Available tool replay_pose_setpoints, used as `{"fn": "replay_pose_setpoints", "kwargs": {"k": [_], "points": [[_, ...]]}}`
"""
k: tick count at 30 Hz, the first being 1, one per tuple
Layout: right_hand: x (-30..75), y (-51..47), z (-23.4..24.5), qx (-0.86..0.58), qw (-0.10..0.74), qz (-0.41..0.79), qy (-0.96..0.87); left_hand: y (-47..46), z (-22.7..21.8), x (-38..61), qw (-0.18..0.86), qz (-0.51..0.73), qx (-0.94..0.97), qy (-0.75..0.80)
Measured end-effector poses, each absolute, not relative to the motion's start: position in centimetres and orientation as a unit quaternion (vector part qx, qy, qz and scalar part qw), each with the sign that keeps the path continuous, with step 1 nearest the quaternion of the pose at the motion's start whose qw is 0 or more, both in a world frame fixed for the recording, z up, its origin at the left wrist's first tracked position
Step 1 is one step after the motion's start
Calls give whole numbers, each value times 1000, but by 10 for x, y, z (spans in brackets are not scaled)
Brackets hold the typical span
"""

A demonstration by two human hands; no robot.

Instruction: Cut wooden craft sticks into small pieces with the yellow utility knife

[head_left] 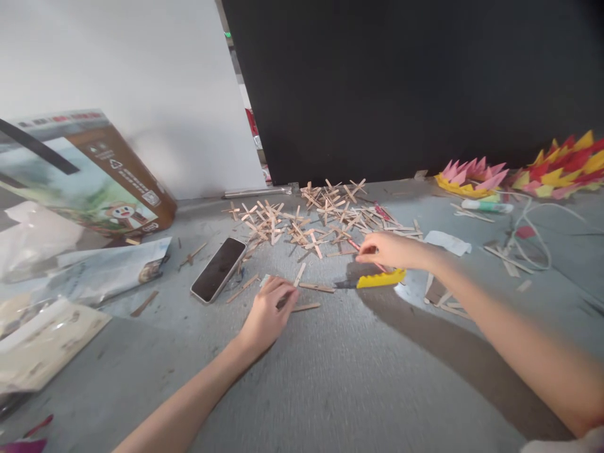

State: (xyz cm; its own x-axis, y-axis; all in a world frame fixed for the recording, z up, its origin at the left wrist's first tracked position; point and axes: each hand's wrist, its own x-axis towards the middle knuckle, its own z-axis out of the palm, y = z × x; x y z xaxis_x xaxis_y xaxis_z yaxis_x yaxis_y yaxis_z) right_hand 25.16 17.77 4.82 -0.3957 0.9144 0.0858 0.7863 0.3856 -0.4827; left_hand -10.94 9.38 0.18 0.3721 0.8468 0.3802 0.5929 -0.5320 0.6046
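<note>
My left hand (268, 311) rests low on the grey table with its fingers curled together. Thin wooden sticks lie right by its fingertips, among them a small crossed pair (299, 275) and a flat stick (306, 307). Whatever those fingers hold, if anything, is hidden. To the right, my right hand (389, 250) is closed in a pinch on a thin red pen-like stick (353, 243), whose ends show on both sides of the fingers. Just under that hand lies a yellow utility knife (381, 278), its dark tip toward the left. Another wooden stick (317, 287) reaches to that tip.
A heap of crossed wooden sticks (274, 220) spreads behind my hands. A phone (218, 269) lies left, near plastic packets (113, 267) and a printed box (127, 182). At right are a glue stick (487, 206), a white cable (547, 251) and folded-paper pieces (472, 176).
</note>
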Motion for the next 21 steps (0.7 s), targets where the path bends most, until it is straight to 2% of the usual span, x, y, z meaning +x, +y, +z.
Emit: {"fn": "replay_pose_setpoints", "kwargs": {"k": [6, 12, 21], "points": [[227, 184, 25, -529, 176, 114, -823, 100, -11, -118, 87, 310, 790, 521], [225, 188, 15, -529, 172, 103, -825, 98, -8, -117, 76, 269, 787, 550], [219, 183, 16, -508, 176, 93, -838, 95, -6, -113, 93, 274, 794, 534]]}}
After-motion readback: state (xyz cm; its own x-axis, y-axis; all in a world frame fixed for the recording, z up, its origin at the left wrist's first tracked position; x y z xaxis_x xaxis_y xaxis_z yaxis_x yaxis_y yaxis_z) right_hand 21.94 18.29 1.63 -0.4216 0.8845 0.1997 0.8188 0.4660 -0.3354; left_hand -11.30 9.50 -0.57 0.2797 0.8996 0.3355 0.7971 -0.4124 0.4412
